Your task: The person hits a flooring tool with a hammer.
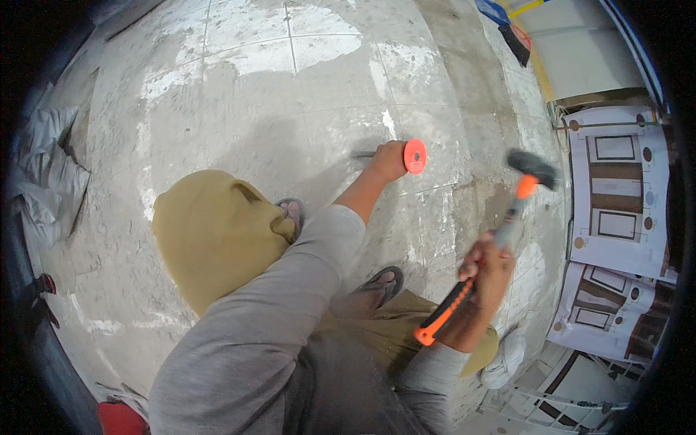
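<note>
- In the left hand (389, 161), clenched around its grip: a chisel (415, 157) with a flat, round red guard above the fist; its dark metal shank shows left of that hand.
- In the right hand (493, 264), fingers wrapped round the handle: a hammer (510, 217), black and orange below the fist, grey above it. Dark head, motion-blurred, well apart from the red guard.
- Beneath both hands: hard grey floor (290, 94), rough, jointed, with white patches.
- Far left of the left hand: crumpled pale sacking (47, 174); contents not visible.
- Right of the right hand: glossy printed sheets (616, 181) showing panelled shapes.
</note>
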